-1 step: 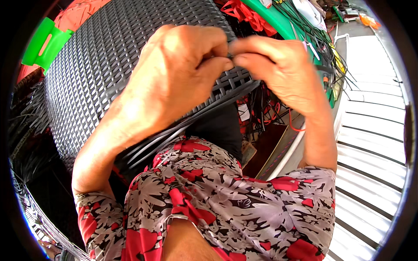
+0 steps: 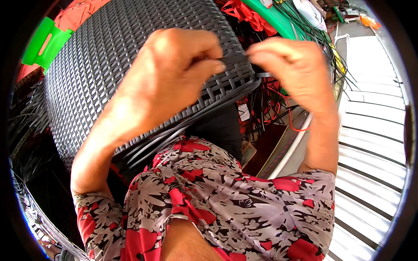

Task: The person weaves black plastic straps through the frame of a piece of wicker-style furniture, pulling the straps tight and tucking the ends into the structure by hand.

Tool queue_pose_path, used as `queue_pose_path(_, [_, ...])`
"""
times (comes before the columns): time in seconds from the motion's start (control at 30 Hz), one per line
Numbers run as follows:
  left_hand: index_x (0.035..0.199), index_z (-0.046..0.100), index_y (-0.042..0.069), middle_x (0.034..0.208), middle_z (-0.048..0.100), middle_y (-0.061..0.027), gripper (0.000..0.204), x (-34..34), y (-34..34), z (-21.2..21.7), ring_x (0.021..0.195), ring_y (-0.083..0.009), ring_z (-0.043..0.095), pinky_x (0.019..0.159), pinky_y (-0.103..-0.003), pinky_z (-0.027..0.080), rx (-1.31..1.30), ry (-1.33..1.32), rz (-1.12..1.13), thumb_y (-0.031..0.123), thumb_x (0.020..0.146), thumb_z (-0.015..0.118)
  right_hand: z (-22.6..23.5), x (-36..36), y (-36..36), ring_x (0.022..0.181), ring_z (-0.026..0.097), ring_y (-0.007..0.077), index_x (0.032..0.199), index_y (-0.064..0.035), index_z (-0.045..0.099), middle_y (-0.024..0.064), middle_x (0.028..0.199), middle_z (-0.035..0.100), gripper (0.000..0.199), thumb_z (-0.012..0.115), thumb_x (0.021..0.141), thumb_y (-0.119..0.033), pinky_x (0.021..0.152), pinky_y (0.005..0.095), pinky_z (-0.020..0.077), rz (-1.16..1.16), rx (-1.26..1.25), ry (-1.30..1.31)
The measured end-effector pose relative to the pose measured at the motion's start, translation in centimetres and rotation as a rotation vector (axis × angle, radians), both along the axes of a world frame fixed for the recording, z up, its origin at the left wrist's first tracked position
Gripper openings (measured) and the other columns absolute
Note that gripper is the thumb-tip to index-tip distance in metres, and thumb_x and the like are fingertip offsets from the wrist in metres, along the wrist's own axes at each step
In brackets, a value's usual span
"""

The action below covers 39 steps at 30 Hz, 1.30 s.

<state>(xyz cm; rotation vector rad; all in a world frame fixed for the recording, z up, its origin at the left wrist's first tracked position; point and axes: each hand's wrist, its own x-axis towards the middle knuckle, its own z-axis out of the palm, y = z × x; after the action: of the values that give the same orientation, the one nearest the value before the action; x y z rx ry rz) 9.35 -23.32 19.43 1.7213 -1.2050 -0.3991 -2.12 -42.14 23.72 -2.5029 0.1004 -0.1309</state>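
Pinches a black strip point(image 2: 235, 59) between thumb and fingers of the left hand point(image 2: 172, 71) and likewise of the right hand point(image 2: 300, 71), with both grips narrow and slightly blurred. Stretches across the gap between them, over the right corner of a black woven panel point(image 2: 96, 69). Shows red ribbon point(image 2: 247, 16) beyond.

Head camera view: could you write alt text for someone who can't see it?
A person's left hand and right hand, slightly blurred, seem to hold a dark strip over the edge of a black woven panel. A bright green piece lies at upper left; a white slatted surface runs down the right.
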Motion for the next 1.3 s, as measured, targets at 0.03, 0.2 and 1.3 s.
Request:
queue_pose_path(0.03, [0.088, 0.063, -0.002, 0.059, 0.056, 0.0001, 0.006, 0.4, 0.8, -0.5, 0.05, -0.0042, 0.047, 0.045, -0.02, 0.035, 0.012, 0.14, -0.046, 0.0, 0.083, 0.062, 1.2, -1.2, -1.8, 0.062, 0.053, 0.0073, 0.088, -0.002, 0.068, 0.0031, 0.07, 0.063, 0.016, 0.065, 0.085, -0.017, 0.06, 0.0238, 0.0449, -0.184, -0.074, 0.047])
queue_pose_path(0.2, [0.09, 0.066, -0.002, 0.059, 0.058, -0.0008, 0.012, 1.4, 5.8, -1.2, 0.047, -0.0018, 0.047, 0.038, -0.016, 0.033, 0.232, 0.81, -0.082, 0.009, 0.084, 0.065, 2.4, -5.4, -9.6, 0.062, 0.044, 0.0064, 0.088, -0.0005, 0.066, -0.0004, 0.066, 0.054, 0.017, 0.064, 0.086, -0.018, 0.057, 0.0236, 0.0377, -0.641, -0.279, 0.049])
queue_pose_path(1.3, [0.109, 0.056, -0.009, 0.093, 0.057, -0.0174, 0.055, -2.6, -3.6, -3.3, 0.08, -0.0264, 0.055, 0.064, -0.036, 0.046, -0.088, -0.236, -0.083, 0.041, 0.086, 0.056, -1.2, -7.5, -2.0, 0.074, 0.064, 0.0189, 0.098, -0.0001, 0.063, 0.0123, 0.097, 0.065, 0.022, 0.067, 0.077, -0.006, 0.056, 0.0299, 0.0474, -0.406, 0.265, -0.068])
